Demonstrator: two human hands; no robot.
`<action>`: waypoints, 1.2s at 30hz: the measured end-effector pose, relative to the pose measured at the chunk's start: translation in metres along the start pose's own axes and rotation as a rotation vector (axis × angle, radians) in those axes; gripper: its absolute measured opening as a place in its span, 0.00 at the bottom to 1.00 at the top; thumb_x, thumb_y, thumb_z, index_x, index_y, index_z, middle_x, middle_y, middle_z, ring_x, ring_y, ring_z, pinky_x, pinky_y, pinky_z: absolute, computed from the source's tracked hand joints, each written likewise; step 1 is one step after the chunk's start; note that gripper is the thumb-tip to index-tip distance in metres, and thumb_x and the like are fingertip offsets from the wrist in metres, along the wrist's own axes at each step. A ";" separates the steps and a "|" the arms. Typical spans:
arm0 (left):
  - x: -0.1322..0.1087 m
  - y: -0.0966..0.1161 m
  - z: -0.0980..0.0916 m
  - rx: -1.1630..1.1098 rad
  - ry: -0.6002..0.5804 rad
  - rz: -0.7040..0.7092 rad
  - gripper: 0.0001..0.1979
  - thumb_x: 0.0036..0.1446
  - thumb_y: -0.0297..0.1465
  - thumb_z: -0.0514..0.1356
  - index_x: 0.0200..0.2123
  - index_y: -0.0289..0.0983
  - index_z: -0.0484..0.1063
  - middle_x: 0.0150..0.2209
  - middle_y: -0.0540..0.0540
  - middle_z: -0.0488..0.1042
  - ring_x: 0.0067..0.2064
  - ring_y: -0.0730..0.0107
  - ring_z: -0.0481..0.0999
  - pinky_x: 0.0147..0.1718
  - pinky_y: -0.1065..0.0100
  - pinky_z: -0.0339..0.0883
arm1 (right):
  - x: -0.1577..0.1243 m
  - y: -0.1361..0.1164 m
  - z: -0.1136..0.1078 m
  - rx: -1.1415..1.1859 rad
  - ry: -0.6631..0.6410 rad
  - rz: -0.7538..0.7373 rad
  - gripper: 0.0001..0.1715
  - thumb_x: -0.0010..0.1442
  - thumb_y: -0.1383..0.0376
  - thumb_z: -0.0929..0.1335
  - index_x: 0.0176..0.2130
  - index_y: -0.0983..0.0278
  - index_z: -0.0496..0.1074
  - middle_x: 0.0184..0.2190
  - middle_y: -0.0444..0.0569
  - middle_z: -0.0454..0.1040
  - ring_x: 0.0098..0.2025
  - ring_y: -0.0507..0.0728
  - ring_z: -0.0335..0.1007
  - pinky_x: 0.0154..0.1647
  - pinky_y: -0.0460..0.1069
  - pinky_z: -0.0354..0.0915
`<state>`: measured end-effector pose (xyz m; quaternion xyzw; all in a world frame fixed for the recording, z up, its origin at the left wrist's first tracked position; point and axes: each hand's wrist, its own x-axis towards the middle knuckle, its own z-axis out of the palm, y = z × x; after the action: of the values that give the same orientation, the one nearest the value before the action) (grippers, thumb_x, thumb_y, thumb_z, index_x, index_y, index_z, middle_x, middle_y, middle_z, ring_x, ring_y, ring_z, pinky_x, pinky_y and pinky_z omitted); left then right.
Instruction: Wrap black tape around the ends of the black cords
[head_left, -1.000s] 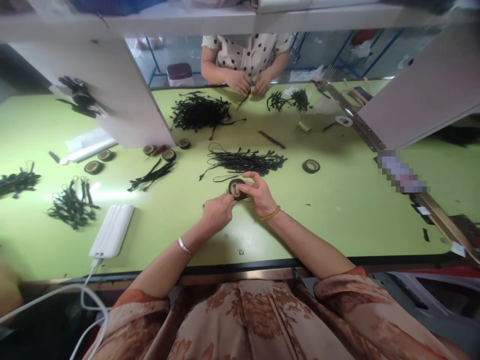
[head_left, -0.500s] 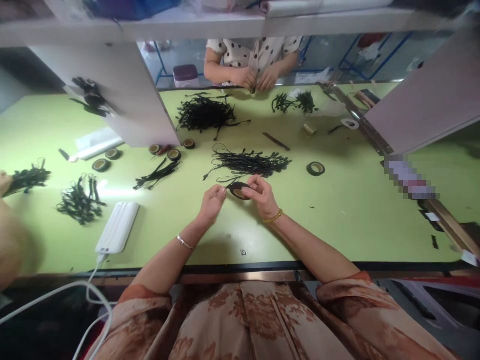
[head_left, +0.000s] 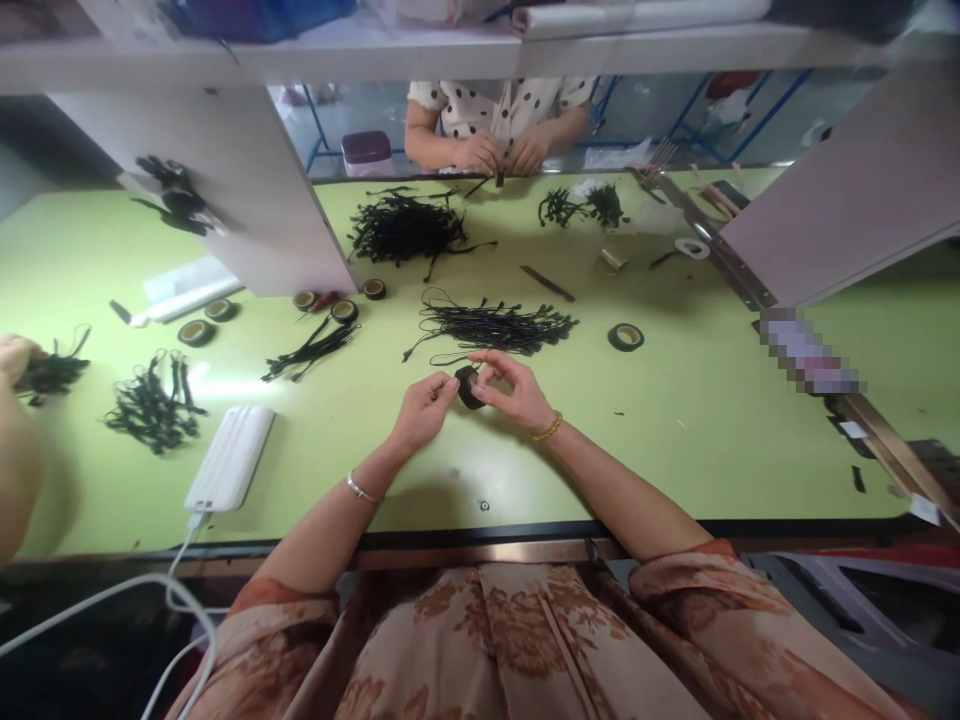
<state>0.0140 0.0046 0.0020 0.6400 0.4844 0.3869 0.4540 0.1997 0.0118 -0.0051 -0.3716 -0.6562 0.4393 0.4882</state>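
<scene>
My right hand (head_left: 512, 388) holds a roll of black tape (head_left: 469, 386) just above the green table (head_left: 675, 420), turned edge-on to the camera. My left hand (head_left: 422, 408) sits close on the roll's left, thumb and forefinger pinched at its edge, seemingly on the tape's end or a thin black cord. Just beyond my hands lies a flat bundle of black cords (head_left: 491, 325), one loop trailing toward the roll.
Spare tape rolls (head_left: 625, 336) (head_left: 196, 331) and more cord piles (head_left: 405, 228) (head_left: 148, 408) dot the table. A white power bank (head_left: 229, 458) lies near left. A person opposite (head_left: 499, 150) handles cords. Another person's arm (head_left: 19, 420) enters at far left. White shelf panels (head_left: 217, 180) stand overhead.
The tape roll has turned from showing its open core to edge-on. My left hand came away from the roll, then closed in again on its left edge. At left another person's arm came in.
</scene>
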 end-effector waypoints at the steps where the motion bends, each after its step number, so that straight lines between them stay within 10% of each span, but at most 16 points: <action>1: -0.001 0.001 -0.001 0.073 -0.004 0.026 0.19 0.60 0.44 0.54 0.24 0.36 0.62 0.21 0.54 0.58 0.25 0.77 0.56 0.27 0.72 0.52 | 0.000 -0.002 0.000 -0.007 -0.002 -0.006 0.24 0.56 0.56 0.73 0.50 0.62 0.70 0.26 0.42 0.72 0.30 0.53 0.68 0.41 0.52 0.65; 13: -0.010 0.006 0.004 0.809 0.041 0.155 0.14 0.67 0.36 0.48 0.36 0.38 0.70 0.33 0.46 0.74 0.35 0.68 0.71 0.30 0.68 0.55 | 0.000 -0.013 0.007 0.022 0.051 0.131 0.15 0.57 0.54 0.71 0.31 0.64 0.71 0.25 0.44 0.74 0.25 0.52 0.70 0.30 0.49 0.67; 28: -0.011 0.007 0.006 0.871 -0.109 0.207 0.14 0.67 0.35 0.47 0.34 0.38 0.68 0.32 0.46 0.74 0.33 0.69 0.71 0.28 0.68 0.52 | -0.002 -0.007 0.007 0.123 0.050 0.142 0.23 0.60 0.47 0.68 0.43 0.62 0.66 0.18 0.38 0.69 0.19 0.49 0.64 0.25 0.46 0.63; 36: -0.009 0.002 -0.003 0.885 -0.005 0.327 0.17 0.67 0.36 0.45 0.32 0.37 0.69 0.27 0.45 0.74 0.29 0.70 0.70 0.26 0.67 0.48 | 0.005 -0.010 -0.003 0.192 0.071 0.344 0.29 0.59 0.40 0.65 0.41 0.62 0.67 0.23 0.43 0.75 0.20 0.49 0.66 0.24 0.46 0.61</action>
<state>0.0092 -0.0032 0.0041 0.8407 0.4947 0.2081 0.0718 0.2006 0.0137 0.0066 -0.4454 -0.5206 0.5633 0.4617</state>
